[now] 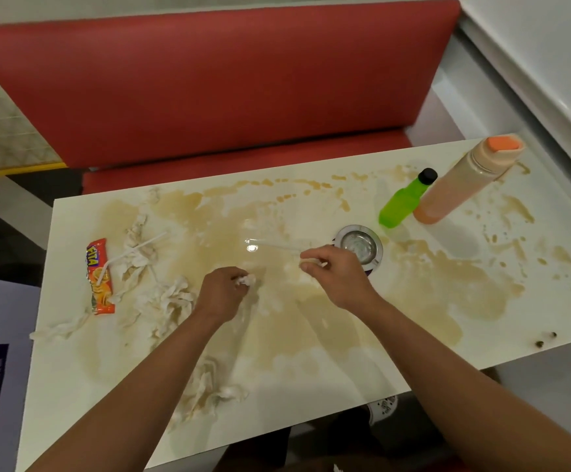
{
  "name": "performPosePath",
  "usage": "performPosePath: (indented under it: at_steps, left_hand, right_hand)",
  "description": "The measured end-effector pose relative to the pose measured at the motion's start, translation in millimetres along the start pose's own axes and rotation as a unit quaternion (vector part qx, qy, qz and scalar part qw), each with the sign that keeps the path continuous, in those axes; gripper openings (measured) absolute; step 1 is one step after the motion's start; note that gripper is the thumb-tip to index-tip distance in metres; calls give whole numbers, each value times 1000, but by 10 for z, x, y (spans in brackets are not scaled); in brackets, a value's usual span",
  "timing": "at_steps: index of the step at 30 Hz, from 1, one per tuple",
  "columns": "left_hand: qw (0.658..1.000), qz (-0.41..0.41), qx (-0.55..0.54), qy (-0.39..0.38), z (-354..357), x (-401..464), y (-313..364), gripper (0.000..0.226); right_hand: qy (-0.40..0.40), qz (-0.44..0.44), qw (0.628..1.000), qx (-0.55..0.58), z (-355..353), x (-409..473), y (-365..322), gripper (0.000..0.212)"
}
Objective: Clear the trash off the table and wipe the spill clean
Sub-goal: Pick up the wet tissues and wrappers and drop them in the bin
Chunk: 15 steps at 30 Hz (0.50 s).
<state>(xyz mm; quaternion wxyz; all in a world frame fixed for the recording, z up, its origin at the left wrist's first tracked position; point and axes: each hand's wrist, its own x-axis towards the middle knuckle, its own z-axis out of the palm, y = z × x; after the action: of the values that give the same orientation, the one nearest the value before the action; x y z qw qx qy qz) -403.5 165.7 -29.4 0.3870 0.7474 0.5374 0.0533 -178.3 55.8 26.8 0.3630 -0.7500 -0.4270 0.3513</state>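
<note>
Right now the trash-gathering step is in hand: the left hand (224, 294) has its grip curled round a crumpled tissue wad (246, 280), while the right hand (336, 272) pinches one end of a clear straw (273, 246) lying on the table (345, 376). Around them spreads the brown spill (423, 291) (not yet wiped), with soggy tissues (171, 299) and a Fita cracker wrapper (99, 277) further left. Next, I judge, the straw needs lifting and more litter collecting.

ashtray (359, 245) partly hidden by right hand (340, 277)
</note>
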Motion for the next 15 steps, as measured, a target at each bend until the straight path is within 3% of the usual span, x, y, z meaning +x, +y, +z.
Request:
performPosePath:
  at_steps: [6, 12, 15]
  left_hand:
    - [994, 47, -49, -81, 70, -228, 579, 26]
    - [985, 91, -100, -111, 226, -405, 1093, 20]
    - [980, 80, -140, -117, 359, -442, 1296, 50]
  right_hand:
    - [-2, 24, 998, 49, -94, -302, 18, 20]
    - [-2, 36, 991, 130, -281, -393, 150, 11]
    - [-26, 62, 980, 186, -450, -456, 246, 12]
